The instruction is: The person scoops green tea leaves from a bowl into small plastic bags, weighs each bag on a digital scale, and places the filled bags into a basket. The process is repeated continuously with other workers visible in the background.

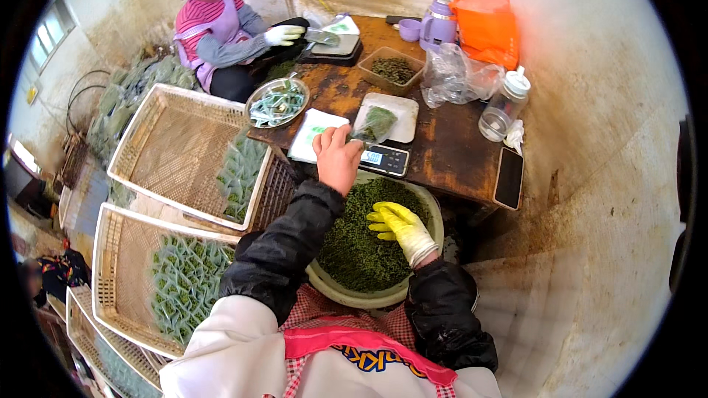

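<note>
My bare left hand (pixel 339 158) is closed on the near edge of a small clear plastic bag (pixel 377 124) with green leaf-like bits inside. The bag rests on, or just above, the white weighing plate (pixel 404 117) of a digital scale (pixel 384 160) with a lit display. My right hand (pixel 399 227), in a yellow-and-white glove, is over a round basin (pixel 335 292) full of loose, dark green leafy bits (pixel 355 239). Its fingers are stretched out and slightly apart, and nothing shows in them. Beside my left hand lies a stack of white printed bags (pixel 308 140).
On the wooden table (pixel 450 155) are a metal dish of small packets (pixel 278 103), a brown tub (pixel 391 72), a purple flask (pixel 438 23), a clear bottle (pixel 505 107) and a phone (pixel 509 177). Filled-bag crates (pixel 110 265) stand left. A co-worker (pixel 221 37) sits by another scale.
</note>
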Tool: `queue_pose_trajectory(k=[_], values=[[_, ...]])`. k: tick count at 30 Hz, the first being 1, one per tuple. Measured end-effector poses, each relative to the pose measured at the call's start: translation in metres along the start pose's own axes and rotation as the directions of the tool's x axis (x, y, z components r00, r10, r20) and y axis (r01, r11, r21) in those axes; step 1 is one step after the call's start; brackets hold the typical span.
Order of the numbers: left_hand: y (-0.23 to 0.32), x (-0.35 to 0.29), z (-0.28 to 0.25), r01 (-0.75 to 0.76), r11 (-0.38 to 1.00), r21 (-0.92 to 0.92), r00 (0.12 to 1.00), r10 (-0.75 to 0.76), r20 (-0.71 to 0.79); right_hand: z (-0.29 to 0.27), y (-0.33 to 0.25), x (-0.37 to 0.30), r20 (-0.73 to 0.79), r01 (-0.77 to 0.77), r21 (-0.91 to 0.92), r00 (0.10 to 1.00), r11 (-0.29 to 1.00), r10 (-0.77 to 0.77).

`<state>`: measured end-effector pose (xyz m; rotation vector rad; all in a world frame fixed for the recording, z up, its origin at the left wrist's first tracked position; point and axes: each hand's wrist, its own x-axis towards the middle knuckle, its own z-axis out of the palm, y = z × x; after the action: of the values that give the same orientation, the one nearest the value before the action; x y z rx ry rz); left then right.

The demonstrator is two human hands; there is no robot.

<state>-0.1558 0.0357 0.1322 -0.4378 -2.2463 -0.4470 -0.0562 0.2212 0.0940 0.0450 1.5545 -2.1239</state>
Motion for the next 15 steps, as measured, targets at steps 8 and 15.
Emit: queue_pose_trajectory(k=[8,15], values=[[-0.011,0.022,0.052,-0.116,0.931,0.345,0.980,0.050,0.193,-0.009,0.003,0.004,-0.022,0.006,-0.034,1.000,0.999,-0.007],[-0.012,0.029,0.050,-0.164,0.952,0.259,0.979,0.125,0.160,-0.012,0.002,0.000,-0.021,0.035,-0.117,0.999,0.993,-0.038]])
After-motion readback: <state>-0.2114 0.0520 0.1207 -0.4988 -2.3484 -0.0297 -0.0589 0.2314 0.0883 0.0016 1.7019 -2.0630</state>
